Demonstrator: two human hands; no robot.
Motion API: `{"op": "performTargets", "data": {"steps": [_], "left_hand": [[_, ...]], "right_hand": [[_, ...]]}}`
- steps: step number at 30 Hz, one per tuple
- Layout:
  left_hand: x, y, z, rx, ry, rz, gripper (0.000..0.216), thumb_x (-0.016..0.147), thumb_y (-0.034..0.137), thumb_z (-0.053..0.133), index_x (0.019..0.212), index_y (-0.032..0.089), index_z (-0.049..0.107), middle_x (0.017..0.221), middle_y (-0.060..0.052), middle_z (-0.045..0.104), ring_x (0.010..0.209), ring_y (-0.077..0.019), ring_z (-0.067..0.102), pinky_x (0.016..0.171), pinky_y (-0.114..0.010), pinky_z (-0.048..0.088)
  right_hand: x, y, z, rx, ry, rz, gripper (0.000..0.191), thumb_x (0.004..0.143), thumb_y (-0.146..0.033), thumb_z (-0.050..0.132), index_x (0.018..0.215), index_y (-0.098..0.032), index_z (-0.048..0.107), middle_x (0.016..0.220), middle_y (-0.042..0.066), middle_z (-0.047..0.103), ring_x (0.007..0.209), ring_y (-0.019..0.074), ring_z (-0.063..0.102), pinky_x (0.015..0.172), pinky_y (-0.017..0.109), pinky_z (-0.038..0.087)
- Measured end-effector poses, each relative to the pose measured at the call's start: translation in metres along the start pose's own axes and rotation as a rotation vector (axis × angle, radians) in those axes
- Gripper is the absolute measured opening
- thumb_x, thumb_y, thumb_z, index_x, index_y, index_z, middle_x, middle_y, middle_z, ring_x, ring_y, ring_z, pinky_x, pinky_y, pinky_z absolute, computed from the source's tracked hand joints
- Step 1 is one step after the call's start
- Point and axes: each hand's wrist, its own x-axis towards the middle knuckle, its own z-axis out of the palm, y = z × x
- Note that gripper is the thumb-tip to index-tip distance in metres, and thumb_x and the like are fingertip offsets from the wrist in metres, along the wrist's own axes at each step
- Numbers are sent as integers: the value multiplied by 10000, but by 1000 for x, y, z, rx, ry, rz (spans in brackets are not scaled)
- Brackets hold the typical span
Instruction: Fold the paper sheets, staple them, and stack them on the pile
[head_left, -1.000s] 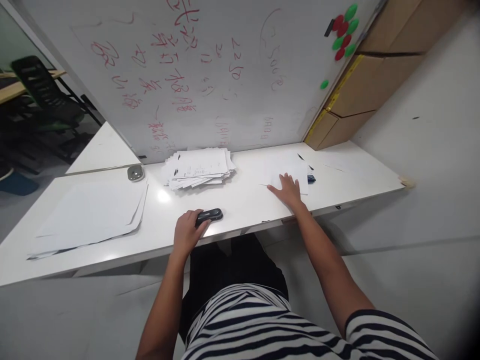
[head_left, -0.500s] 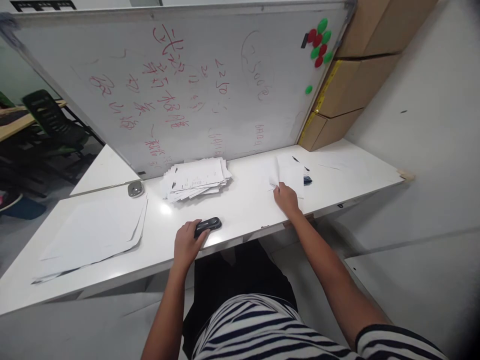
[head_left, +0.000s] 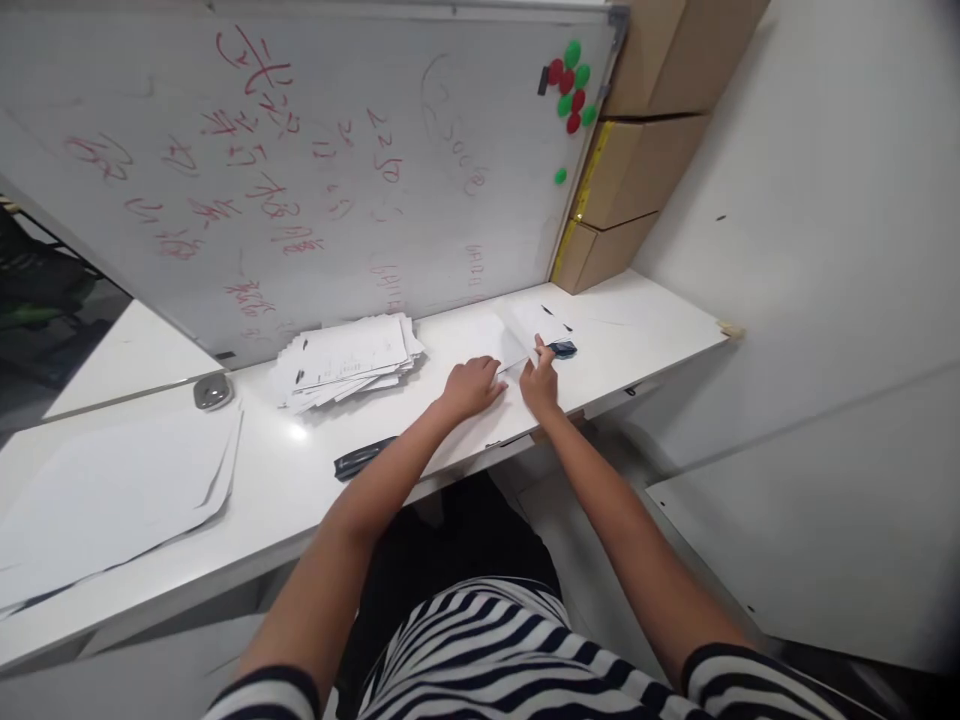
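Observation:
Both hands meet over loose white sheets (head_left: 517,335) on the white desk (head_left: 315,470). My left hand (head_left: 471,386) is closed on the near left corner of the sheets. My right hand (head_left: 540,378) pinches their near right edge, fingers curled. A black stapler (head_left: 363,458) lies on the desk near the front edge, left of my left forearm, with no hand on it. A small dark blue object (head_left: 562,349) lies just beyond my right hand.
A fanned stack of printed papers (head_left: 341,360) sits at the foot of a whiteboard (head_left: 300,170) with red writing and magnets (head_left: 568,85). Large blank sheets (head_left: 112,490) lie at the left, a round metal object (head_left: 213,391) behind them. Cardboard boxes (head_left: 626,170) stand at the back right.
My left hand let go of the stapler and crossed right to the loose sheets. My right hand stays on those sheets, now pinching them. The view has swung to the right.

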Motion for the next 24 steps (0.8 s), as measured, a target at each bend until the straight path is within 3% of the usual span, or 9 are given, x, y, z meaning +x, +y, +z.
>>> {"op": "performTargets", "data": {"steps": [2, 3, 6, 10, 14, 19, 21, 24], "left_hand": [[42, -11, 19, 29, -82, 7, 561, 850, 444, 569, 1324, 172, 442, 1454, -145, 424, 1316, -302, 407, 993, -421, 387], [56, -17, 27, 27, -140, -12, 595, 836, 464, 585, 1334, 177, 430, 1460, -142, 418, 1321, -295, 404, 992, -405, 390], [73, -30, 44, 45, -128, -35, 474, 906, 444, 475, 1292, 168, 465, 1374, -150, 508, 1253, -274, 484, 958, -385, 408], [70, -35, 49, 117, -92, -3, 360, 956, 399, 368, 1223, 207, 515, 1253, -105, 599, 1124, -235, 581, 860, -341, 449], [71, -37, 42, 194, -96, 38, 318, 952, 369, 379, 1170, 201, 537, 1089, -102, 652, 961, -237, 636, 753, -333, 460], [67, -36, 28, 240, -95, 105, 294, 945, 262, 375, 1197, 201, 513, 1121, -112, 616, 909, -218, 637, 707, -314, 450], [60, -33, 23, 257, -87, 123, 300, 934, 226, 375, 1195, 185, 518, 1105, -121, 616, 909, -224, 634, 701, -317, 448], [48, -27, 13, 282, -75, 136, 295, 909, 178, 389, 1147, 146, 559, 1045, -142, 632, 916, -249, 629, 699, -336, 444]], "right_hand": [[0, 1, 1, -19, 4, 14, 391, 900, -178, 286, 1290, -157, 296, 1484, 171, 384, 1292, 197, 475, 984, 337, 431], [1, 2, 2, -25, 7, 21, 388, 902, -175, 278, 1290, -153, 292, 1491, 173, 373, 1291, 195, 479, 980, 332, 437], [3, 5, 5, -25, 16, 16, 391, 904, -165, 281, 1295, -150, 290, 1496, 164, 372, 1281, 202, 494, 962, 327, 457], [5, 11, 9, -46, 8, 13, 438, 887, -138, 312, 1321, -184, 292, 1509, 124, 363, 1162, 231, 592, 843, 338, 518], [6, 14, 13, -60, 38, 9, 464, 890, -132, 320, 1349, -191, 297, 1507, 114, 368, 1091, 242, 632, 752, 336, 540], [6, 13, 13, -55, 62, -157, 580, 879, -75, 297, 1450, -143, 224, 1457, 137, 440, 1239, 213, 536, 875, 331, 519], [8, 10, 12, -96, 47, -241, 556, 870, -56, 296, 1421, -131, 316, 1452, 152, 442, 1270, 222, 503, 950, 369, 481], [11, 4, 7, -175, 53, -321, 438, 877, -61, 329, 1267, -139, 512, 1408, 160, 496, 1268, 266, 495, 1062, 523, 350]]}}
